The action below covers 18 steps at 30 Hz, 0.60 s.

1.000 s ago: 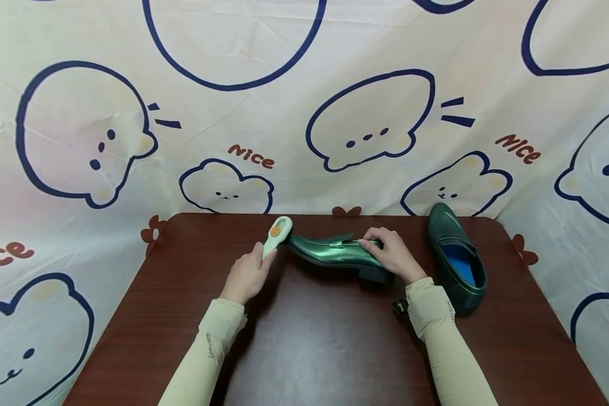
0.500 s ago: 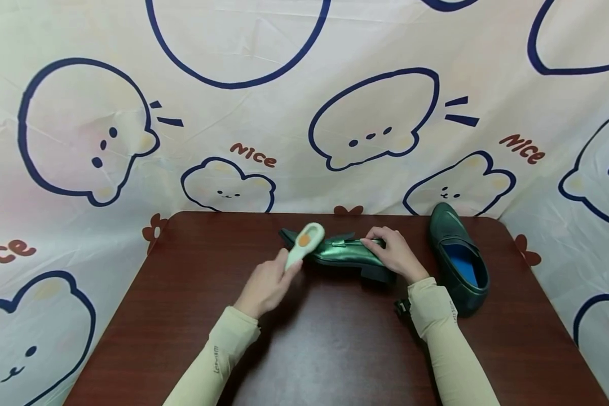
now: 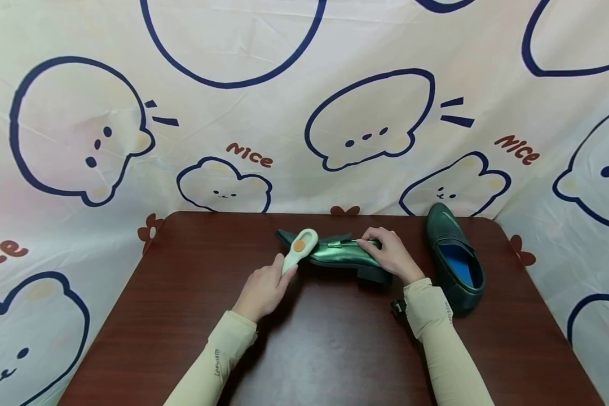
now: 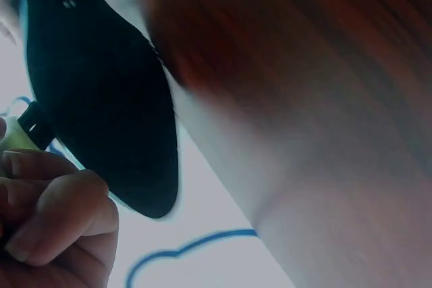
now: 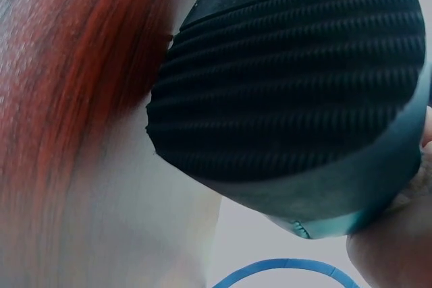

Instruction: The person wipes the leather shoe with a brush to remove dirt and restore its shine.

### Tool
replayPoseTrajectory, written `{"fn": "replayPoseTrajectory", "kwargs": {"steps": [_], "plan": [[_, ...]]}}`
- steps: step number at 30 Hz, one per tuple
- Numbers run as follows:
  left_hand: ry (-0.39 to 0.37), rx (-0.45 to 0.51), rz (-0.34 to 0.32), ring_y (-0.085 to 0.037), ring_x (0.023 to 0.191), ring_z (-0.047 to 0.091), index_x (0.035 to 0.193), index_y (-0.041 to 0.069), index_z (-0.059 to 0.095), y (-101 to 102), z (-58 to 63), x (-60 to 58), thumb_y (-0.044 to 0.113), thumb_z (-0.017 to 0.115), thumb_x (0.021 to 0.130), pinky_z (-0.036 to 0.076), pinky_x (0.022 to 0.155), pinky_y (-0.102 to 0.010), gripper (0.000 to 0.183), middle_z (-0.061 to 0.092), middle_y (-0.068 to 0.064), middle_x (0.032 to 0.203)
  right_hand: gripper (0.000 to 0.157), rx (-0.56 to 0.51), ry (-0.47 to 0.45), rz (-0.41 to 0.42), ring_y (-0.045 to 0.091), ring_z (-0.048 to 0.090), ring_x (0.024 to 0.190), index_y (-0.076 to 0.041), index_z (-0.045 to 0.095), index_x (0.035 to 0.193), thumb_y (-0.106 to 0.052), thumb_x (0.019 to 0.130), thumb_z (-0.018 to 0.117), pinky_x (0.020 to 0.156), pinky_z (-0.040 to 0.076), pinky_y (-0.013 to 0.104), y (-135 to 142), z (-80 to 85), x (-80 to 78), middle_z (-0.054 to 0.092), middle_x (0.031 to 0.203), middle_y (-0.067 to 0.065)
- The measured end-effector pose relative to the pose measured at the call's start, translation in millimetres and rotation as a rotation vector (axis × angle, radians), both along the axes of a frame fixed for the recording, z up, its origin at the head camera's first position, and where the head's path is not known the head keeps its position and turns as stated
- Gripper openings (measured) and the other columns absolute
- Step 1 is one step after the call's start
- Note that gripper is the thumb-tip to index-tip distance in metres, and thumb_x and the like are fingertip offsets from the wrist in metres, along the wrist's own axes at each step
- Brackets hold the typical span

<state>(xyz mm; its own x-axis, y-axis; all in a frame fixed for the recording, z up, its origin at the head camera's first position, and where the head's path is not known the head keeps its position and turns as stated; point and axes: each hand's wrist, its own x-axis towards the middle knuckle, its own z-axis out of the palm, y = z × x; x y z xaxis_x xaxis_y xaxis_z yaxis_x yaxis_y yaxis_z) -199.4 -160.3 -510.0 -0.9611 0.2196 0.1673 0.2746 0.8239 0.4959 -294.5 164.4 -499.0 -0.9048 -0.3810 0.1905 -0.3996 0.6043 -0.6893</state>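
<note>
In the head view my left hand (image 3: 263, 288) grips the handle of a pale green brush (image 3: 299, 248) with an orange dot. The brush head lies over the front of a shiny green loafer (image 3: 342, 252); whether its bristles touch the leather is hidden. My right hand (image 3: 392, 254) holds that loafer at its heel end, thumb and fingers on the rim. The loafer points left, apparently raised off the table. The left wrist view shows its dark sole (image 4: 101, 92) beside my curled fingers (image 4: 61, 214). The ridged heel (image 5: 290, 79) fills much of the right wrist view.
A second green loafer (image 3: 454, 259) with a blue insole stands at the right of the brown table (image 3: 314, 349), toe to the back. A patterned cloth (image 3: 284, 124) hangs behind and at both sides. A small black object (image 3: 398, 308) sits by my right cuff.
The brush in my left hand has moved right from the loafer's toe tip onto its front part, then shifted only slightly. My right hand and both loafers have stayed in place.
</note>
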Motion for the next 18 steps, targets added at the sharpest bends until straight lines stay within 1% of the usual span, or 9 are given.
{"fn": "replayPoseTrajectory", "kwargs": {"steps": [3,8,11,14,16,18], "plan": [[-0.016,0.003,0.038,-0.019,0.05,0.041,0.1,0.009,0.044,-11,-3.6,-4.7,0.045,0.045,0.111,0.034,0.049,-0.032,0.037,0.04,-0.001,0.063,0.014,0.001,0.005,0.0,0.023,0.059,0.093,-0.017,0.072,0.097,-0.028,0.103,0.066,0.109,0.036,0.057,0,-0.7,-0.2,0.07,0.094,0.002],[-0.05,0.018,0.097,-0.023,0.054,0.045,0.1,0.008,0.044,-29,-5.9,-13.5,0.048,0.04,0.111,0.037,0.052,-0.035,0.041,0.043,-0.005,0.066,0.014,0.001,-0.005,-0.004,0.023,0.057,0.091,-0.018,0.072,0.096,-0.028,0.103,0.067,0.106,0.037,0.054,-1,-0.3,0.5,0.069,0.093,0.002],[-0.069,0.02,0.147,-0.025,0.057,0.048,0.101,0.007,0.044,-45,-8.8,-18.3,0.051,0.037,0.111,0.039,0.056,-0.037,0.046,0.045,-0.007,0.067,0.014,-0.001,-0.005,-0.003,0.023,0.057,0.091,-0.018,0.072,0.096,-0.029,0.103,0.067,0.105,0.037,0.053,-1,0.3,0.6,0.069,0.093,0.002],[-0.091,0.022,0.179,-0.026,0.059,0.048,0.101,0.006,0.044,-61,-10.5,-22.1,0.056,0.034,0.11,0.04,0.059,-0.038,0.051,0.046,-0.009,0.069,0.013,-0.008,-0.007,-0.007,0.023,0.057,0.09,-0.017,0.072,0.097,-0.027,0.103,0.067,0.103,0.038,0.052,-2,-0.2,0.4,0.069,0.093,0.002],[-0.099,0.021,0.188,-0.026,0.06,0.048,0.101,0.006,0.044,-69,-8.7,-23.3,0.058,0.032,0.11,0.04,0.06,-0.037,0.054,0.046,-0.009,0.069,0.013,-0.004,-0.008,-0.011,0.022,0.057,0.09,-0.018,0.072,0.097,-0.028,0.103,0.066,0.102,0.038,0.051,-1,-1.0,-0.3,0.069,0.093,0.002],[-0.096,0.028,0.185,-0.026,0.059,0.048,0.1,0.006,0.043,-70,-3.4,-22.8,0.058,0.032,0.11,0.039,0.059,-0.037,0.054,0.044,-0.008,0.069,0.013,-0.003,-0.013,-0.02,0.022,0.056,0.09,-0.017,0.072,0.097,-0.028,0.103,0.066,0.098,0.039,0.049,0,-0.6,-0.7,0.069,0.093,0.002]]}}
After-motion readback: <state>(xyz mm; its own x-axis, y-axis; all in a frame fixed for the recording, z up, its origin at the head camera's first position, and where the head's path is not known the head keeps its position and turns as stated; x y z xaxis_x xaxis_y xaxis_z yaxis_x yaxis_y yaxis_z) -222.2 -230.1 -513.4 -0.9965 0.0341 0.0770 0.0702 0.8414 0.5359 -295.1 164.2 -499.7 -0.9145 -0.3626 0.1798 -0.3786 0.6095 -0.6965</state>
